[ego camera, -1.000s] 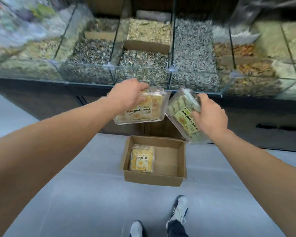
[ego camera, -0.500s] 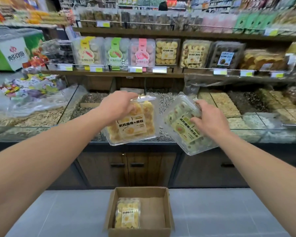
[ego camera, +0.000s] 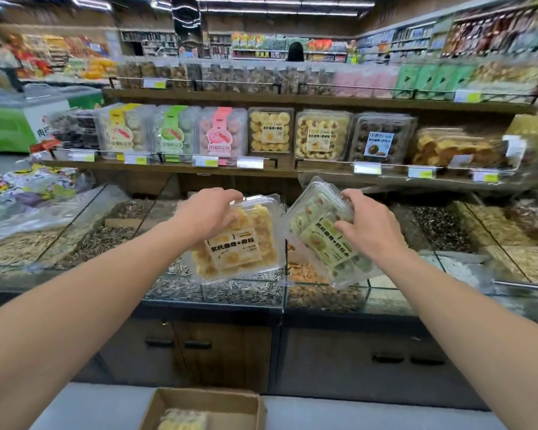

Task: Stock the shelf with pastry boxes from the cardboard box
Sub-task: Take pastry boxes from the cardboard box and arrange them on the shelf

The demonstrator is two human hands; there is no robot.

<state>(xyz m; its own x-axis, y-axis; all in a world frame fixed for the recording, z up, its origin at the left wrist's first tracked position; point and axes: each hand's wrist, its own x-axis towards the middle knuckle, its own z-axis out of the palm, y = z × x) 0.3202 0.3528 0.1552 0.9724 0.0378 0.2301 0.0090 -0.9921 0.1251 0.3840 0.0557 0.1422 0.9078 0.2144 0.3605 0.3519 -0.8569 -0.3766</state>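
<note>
STEP: shelving | left hand curled round yellow cookie box, right hand round green cookie box, both held over glass bins | each is to be stood upright beside matching stock on middle shelf | one box remains in cardboard box.

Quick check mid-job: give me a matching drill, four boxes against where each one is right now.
Things:
1. yellow box
2. green box
3. pink-label box
4. box on the floor

Places:
A. in the cardboard box
B. in the right hand
C. standing on the shelf
D. in the left hand

Pairs: 1-D, 2-B, 3-C, 4-A
</note>
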